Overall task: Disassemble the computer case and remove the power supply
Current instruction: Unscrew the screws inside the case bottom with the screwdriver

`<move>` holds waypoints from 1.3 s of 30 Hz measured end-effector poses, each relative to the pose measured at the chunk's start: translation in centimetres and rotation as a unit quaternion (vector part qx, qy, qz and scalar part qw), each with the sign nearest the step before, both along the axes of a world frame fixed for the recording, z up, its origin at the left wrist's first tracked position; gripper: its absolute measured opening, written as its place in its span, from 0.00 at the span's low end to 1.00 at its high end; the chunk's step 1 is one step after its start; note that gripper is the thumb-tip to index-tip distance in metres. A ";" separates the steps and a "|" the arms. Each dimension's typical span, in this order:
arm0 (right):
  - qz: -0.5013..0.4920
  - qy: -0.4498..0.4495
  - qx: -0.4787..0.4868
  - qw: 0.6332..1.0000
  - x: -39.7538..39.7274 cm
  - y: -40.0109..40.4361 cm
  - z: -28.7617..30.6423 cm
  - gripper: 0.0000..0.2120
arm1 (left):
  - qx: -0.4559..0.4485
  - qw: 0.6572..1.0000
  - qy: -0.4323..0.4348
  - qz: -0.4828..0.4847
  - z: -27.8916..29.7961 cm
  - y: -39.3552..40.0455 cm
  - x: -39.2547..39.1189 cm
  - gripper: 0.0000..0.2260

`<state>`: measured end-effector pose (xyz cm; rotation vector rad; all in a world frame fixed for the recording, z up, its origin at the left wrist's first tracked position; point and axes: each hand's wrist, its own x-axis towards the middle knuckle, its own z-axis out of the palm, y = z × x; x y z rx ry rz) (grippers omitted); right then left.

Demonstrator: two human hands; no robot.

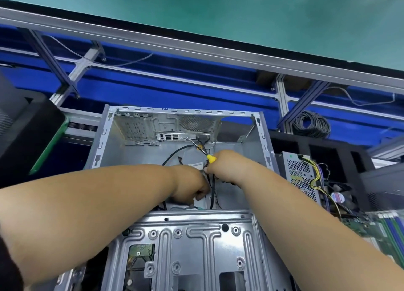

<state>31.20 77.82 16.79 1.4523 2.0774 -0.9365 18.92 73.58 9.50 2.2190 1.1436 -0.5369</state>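
While the computer case (153, 150) lies open on its side, both hands work inside it: right hand (225, 166) clamped on a yellow-handled screwdriver (204, 152), left hand (192, 185) curled round black cables (212, 192). Power supply (301, 177) sits outside, just right of the case.

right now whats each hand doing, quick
Left hand: curled down among the black cables; what it holds cannot be told.
Right hand: holding the yellow-handled screwdriver.
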 end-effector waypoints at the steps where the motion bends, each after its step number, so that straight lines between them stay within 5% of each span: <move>1: 0.000 -0.002 0.000 1.000 0.0 0.0 0.0 0.07 | -0.004 1.000 -0.002 -0.006 0.1 0.1 0.1 0.07; 9: -0.069 0.063 -0.005 0.996 0.4 0.0 0.4 0.08 | 0.009 0.999 0.026 -0.023 1.2 0.2 -0.2 0.10; 15: -0.152 0.186 0.037 0.970 0.9 -0.6 2.3 0.11 | 0.078 0.970 -0.121 0.194 4.7 -0.4 -2.1 0.06; 18: -0.165 0.228 0.055 0.958 1.3 -1.1 3.2 0.11 | 0.081 0.903 -0.235 0.349 6.9 -1.1 -3.1 0.07; 24: -0.190 0.352 0.070 0.914 2.2 -3.2 5.0 0.09 | -0.066 0.669 -0.488 0.557 10.1 -3.8 -1.9 0.05; 27: -0.181 0.385 0.095 0.900 3.0 -4.6 6.1 0.09 | -0.103 0.621 -0.528 0.570 11.9 -4.8 -0.6 0.07; 33: -0.175 0.417 0.172 0.875 6.4 -7.3 7.6 0.07 | -0.107 0.614 -0.545 0.560 14.3 -6.9 2.4 0.06; 39: -0.170 0.400 0.264 0.861 12.3 -10.0 6.9 0.06 | -0.007 0.712 -0.517 0.476 13.8 -9.7 6.9 0.04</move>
